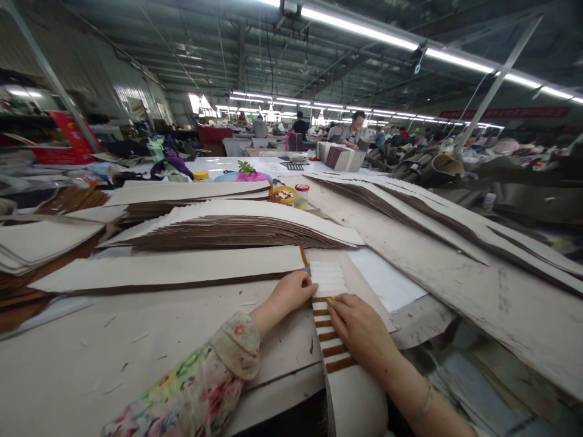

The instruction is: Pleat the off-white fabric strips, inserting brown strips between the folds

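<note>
White strips (339, 388) lie in an overlapping row in front of me; several show brown end bands, and their near ends bend down over the table edge. At the row's left edge my left hand (294, 291) is closed, its fingertips pinching the edge of a strip. My right hand (362, 331) rests on the right side of the brown bands, fingers curled together; a small yellow thing shows at its fingertips, too little to name. Beyond both hands, plain white strip ends (327, 276) continue the row. Left of them lies a long white strip pile (182, 267) with a brown end.
A fanned pile of white strips (255, 212) lies further back, and more long strips (437, 209) lie to the right. A yellow tub (283, 195) and a red-lidded jar (301, 196) stand behind the piles. Past the table, a person (354, 130) stands near upright stacked pieces (339, 156).
</note>
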`<action>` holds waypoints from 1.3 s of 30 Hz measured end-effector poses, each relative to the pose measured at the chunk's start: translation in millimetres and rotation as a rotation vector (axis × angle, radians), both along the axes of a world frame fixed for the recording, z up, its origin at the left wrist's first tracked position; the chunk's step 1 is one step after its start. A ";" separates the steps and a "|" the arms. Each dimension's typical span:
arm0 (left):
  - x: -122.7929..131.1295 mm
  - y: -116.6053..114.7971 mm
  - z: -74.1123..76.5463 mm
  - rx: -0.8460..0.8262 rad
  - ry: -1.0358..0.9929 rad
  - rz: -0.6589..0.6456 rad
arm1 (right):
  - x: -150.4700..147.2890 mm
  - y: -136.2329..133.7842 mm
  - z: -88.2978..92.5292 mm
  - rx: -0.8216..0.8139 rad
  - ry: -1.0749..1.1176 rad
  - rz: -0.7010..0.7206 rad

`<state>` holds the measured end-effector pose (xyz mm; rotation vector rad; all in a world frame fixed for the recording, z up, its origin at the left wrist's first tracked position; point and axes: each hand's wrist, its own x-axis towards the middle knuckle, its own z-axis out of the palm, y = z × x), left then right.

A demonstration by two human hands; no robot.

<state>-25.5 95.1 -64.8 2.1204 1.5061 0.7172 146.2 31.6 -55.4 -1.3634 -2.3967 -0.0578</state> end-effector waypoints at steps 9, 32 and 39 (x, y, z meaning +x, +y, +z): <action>8.6 -13.4 17.0 -0.026 -0.127 -0.163 | -0.6 -2.7 4.1 -0.005 0.016 -0.007; 53.9 34.0 19.8 -0.125 0.149 -0.353 | -0.7 -0.9 0.2 0.005 0.061 -0.055; 53.8 20.8 24.9 0.042 0.267 -0.401 | -0.8 -1.4 -0.4 0.011 0.077 -0.074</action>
